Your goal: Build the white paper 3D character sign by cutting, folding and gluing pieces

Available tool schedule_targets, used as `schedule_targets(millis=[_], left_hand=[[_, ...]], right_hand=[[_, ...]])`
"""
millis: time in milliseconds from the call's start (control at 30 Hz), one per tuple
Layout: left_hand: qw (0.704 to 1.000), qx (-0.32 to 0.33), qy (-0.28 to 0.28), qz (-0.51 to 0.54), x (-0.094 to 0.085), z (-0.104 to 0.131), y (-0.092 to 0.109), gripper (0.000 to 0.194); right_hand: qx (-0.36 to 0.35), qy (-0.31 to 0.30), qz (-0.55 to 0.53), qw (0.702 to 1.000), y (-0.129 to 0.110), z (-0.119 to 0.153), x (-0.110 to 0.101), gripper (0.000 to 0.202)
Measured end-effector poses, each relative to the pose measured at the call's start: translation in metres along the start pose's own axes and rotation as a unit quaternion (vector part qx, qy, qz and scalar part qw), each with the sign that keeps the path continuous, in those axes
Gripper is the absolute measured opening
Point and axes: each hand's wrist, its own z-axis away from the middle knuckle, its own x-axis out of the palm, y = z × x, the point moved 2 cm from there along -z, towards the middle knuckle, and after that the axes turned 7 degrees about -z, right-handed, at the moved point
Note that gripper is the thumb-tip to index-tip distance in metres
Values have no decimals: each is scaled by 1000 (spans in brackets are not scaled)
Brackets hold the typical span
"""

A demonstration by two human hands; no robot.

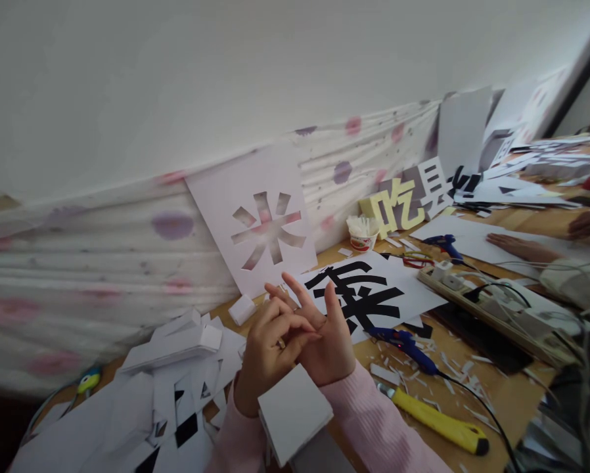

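My left hand [274, 341], with a ring on one finger, is closed in a pinch against the palm of my right hand. What its fingertips hold, if anything, is too small to make out. Palm up, my right hand [332, 348] has its fingers spread. Below both wrists is a white foam board piece [295, 415]; what supports it is hidden. Behind my right hand lies a white sheet with a black character [368, 292]. To the right are a blue glue gun [408, 348] and a yellow utility knife [433, 417].
A white board with a cut-out character [216, 217] leans on the wall. White offcuts [177, 348] pile up at left. Further right are a paper cup [363, 233], yellow letter shapes [396, 207], a power strip [487, 315], a second glue gun [443, 246] and another person's hand [521, 248].
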Motion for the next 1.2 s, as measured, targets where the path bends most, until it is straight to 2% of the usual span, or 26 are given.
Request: schedule_targets(millis=[233,400,600,833,933,1033,1133,1200], left_hand=[[1000,-14,4,-10,-3,2,5,18],[1000,-2,24,-5,-9,4,2,15],[999,22,36,9,-2,3,0,2],[999,-1,36,14,1,0,-1,16],[998,-17,63,28,-3,4,-3,19],[993,-23,114,36,-5,10,-8,12],[987,-19,155,33,-4,13,-14,8],[986,-19,166,28,-3,14,-16,11]], right_hand=[[4,-7,-18,1000,-6,-3,-1,63],[-45,-4,-14,999,-16,-4,3,63],[-9,-8,-26,1000,-4,-3,4,63],[3,19,-8,1000,1,-4,4,59],[-16,-13,18,1000,0,-5,2,59],[-53,-17,104,993,0,-6,-8,45],[-49,-13,166,985,3,-5,-20,33],[-41,-16,188,981,4,-4,-25,36]])
